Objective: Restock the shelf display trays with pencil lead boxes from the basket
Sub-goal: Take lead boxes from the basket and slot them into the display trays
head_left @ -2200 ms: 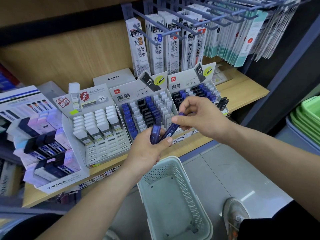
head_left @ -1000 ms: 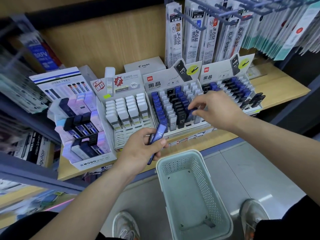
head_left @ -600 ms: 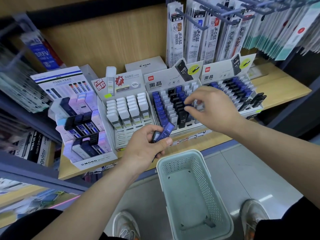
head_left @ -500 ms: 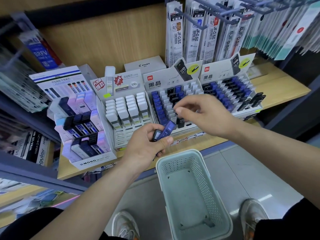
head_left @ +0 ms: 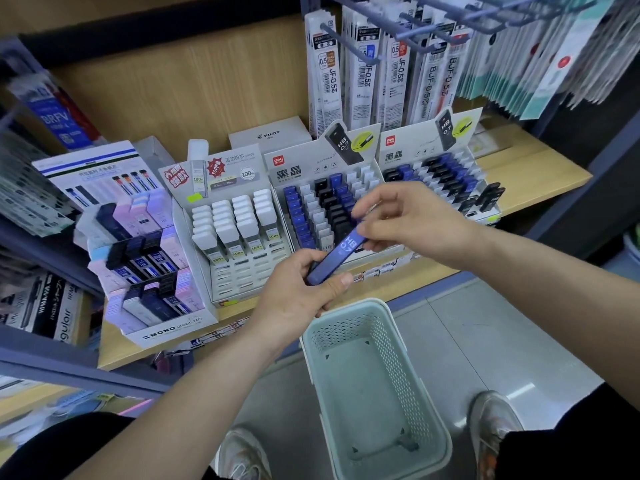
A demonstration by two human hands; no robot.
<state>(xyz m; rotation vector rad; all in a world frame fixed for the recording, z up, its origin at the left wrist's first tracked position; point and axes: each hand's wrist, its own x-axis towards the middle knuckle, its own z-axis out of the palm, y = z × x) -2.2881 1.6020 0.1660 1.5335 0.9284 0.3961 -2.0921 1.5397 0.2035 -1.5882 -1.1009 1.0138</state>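
A blue pencil lead box (head_left: 341, 256) marked HB 0.7 is held between both hands in front of the shelf. My left hand (head_left: 299, 299) grips its lower end. My right hand (head_left: 405, 220) pinches its upper end with thumb and fingers. Behind them stands the middle display tray (head_left: 287, 174) with rows of blue, white and black lead boxes. A second tray (head_left: 405, 157) of the same kind stands to its right. The pale green basket (head_left: 398, 323) sits on the floor below my hands, and no boxes show inside it.
A white lead tray (head_left: 239, 233) and a MONO eraser display (head_left: 149, 258) stand at the left of the wooden shelf (head_left: 540, 174). Refill packs hang on hooks (head_left: 398, 64) above. My shoes (head_left: 491, 424) stand on the tiled floor beside the basket.
My right hand came back from the middle tray and took hold of the upper end of the blue box in my left hand. My left hand has stayed low over the basket.
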